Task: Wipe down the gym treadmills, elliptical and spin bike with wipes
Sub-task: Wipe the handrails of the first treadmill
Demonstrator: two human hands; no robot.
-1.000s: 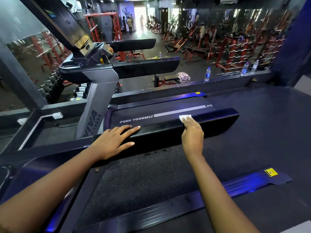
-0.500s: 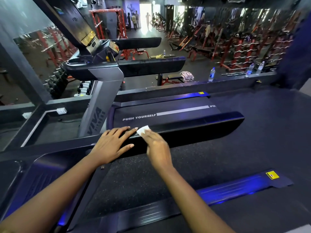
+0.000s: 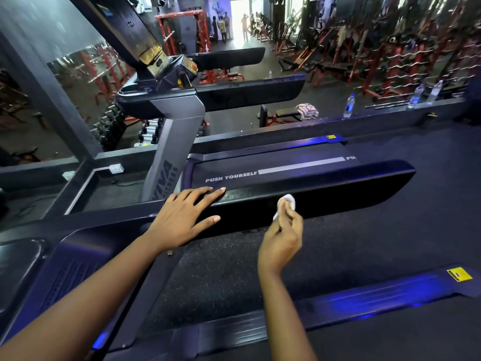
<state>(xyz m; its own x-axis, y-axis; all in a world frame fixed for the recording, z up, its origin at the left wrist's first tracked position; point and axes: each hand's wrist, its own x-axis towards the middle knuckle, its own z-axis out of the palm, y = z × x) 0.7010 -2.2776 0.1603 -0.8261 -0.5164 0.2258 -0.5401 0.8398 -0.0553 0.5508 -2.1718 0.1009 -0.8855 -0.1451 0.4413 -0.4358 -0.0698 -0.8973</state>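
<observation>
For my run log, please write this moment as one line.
left hand: rests on long black treadmill handrail | right hand: pinches small white wipe at handrail

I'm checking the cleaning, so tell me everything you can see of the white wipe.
The wipe is small, white and crumpled into a wad, like soft paper or cloth. The right hand pinches it in curled fingers, so only its upper part shows. It is seen against the near side face of the black handrail; actual contact is unclear.

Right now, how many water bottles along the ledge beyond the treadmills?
3. One water bottle right of the striped cloth; two more close together near the ledge right end. The handrail may hide others.
</observation>
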